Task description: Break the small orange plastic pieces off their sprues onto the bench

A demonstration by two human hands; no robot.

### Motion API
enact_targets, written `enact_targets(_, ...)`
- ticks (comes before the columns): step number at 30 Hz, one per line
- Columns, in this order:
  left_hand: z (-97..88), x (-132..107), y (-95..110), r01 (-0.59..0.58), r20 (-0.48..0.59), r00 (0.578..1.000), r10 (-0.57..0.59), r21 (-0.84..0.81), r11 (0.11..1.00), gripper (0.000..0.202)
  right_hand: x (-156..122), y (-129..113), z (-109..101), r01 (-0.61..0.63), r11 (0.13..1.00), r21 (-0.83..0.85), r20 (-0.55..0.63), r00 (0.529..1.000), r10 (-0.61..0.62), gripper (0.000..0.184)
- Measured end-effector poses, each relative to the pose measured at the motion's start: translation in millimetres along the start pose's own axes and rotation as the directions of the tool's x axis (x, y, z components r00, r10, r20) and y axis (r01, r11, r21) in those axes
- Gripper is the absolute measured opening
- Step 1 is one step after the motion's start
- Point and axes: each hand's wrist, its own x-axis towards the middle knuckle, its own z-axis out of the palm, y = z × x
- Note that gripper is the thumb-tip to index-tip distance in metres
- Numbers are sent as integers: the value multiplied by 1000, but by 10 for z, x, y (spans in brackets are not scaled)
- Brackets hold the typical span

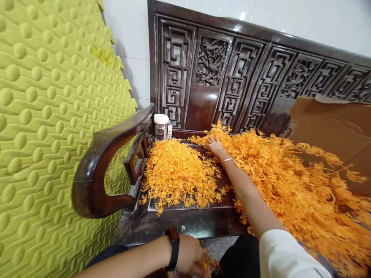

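Note:
My right hand reaches far forward onto the dark wooden bench seat, fingers spread over the edge of a big heap of orange plastic flower sprigs. A thin bracelet circles that wrist. My left hand, with a black watch on the wrist, stays low at the bench's front edge, curled round a small bunch of orange flower pieces. A separate pile of small loose orange flowers lies on the seat's left part, between the two hands.
A small clear jar with a white lid stands in the seat's back left corner by the curved armrest. Carved backrest behind. Green foam mats lean at the left. Brown cardboard lies at the right.

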Motion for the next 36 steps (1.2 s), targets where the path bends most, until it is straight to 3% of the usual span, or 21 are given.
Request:
enact_targets(5,36,11,-17,9,44,999,-10,21,1000,28,-35,396,-13,-144,987,-68,-142,981,134,39)
enact_targets(8,70,36,-34,5,85,996,-9,50,999,26,-24,454,88,-214,975,-63,-186,962,199,40)
enact_targets(15,81,38,-52,27,105,994,-30,37,999,24,-52,289,371,-202,978,53,-135,969,207,43)
enact_targets(21,-16,22,-30,-7,54,999,8,-17,1000,31,-62,160,184,-202,958,202,-139,963,232,49)
enact_targets(27,-216,19,79,62,172,983,-67,35,997,41,-171,-236,33,-215,904,370,-194,934,301,49)
enact_targets(32,-285,-1,127,64,179,981,-72,49,997,39,-348,-381,107,-209,820,532,-80,952,295,25)
enact_targets(36,-267,-7,150,55,176,982,-71,92,994,39,-481,-386,136,-310,703,640,30,924,381,31)
